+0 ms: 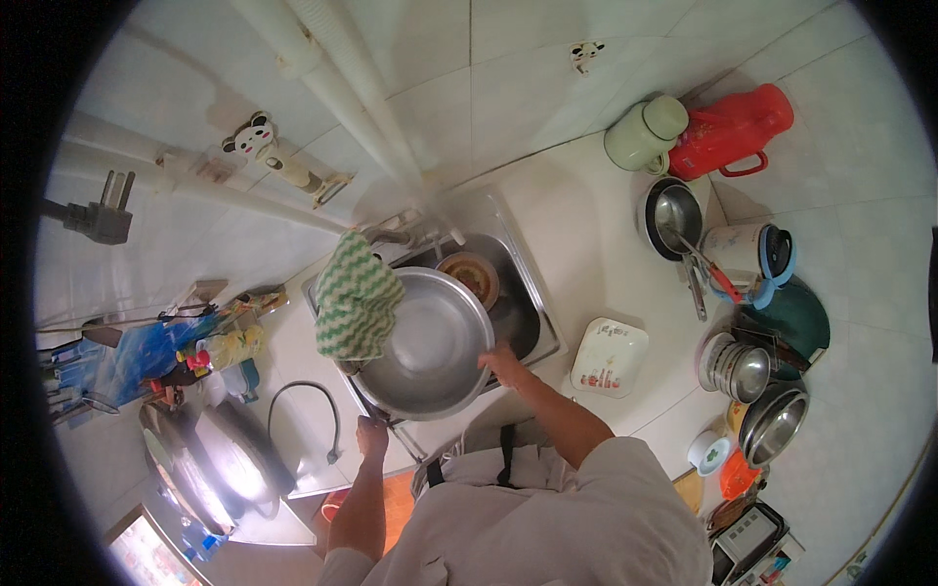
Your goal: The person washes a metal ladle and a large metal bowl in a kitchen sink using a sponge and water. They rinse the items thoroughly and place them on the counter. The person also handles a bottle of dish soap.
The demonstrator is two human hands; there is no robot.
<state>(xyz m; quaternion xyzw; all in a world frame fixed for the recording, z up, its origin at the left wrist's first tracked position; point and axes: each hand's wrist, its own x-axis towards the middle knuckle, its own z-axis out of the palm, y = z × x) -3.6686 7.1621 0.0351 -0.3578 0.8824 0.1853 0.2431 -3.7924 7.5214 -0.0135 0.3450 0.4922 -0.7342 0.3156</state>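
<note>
A large round metal basin (429,340) rests over the left part of a stainless steel sink (546,322). My right hand (504,366) grips the basin's right rim. My left hand (372,434) is closed low at the left, near the sink's front edge and a metal bar; whether it holds something cannot be told. A green and white wavy-striped cloth (357,300) hangs by the tap and covers the basin's upper left rim. Behind the basin, a brown round bowl (470,278) sits in the sink.
Right of the sink lies a white tray (610,357). Further right stand a pale green jug (645,135), a red thermos (733,132), pans (670,216) and stacked metal bowls (773,425). At left are a black cable (333,410), bottles (227,348) and large lids (234,461).
</note>
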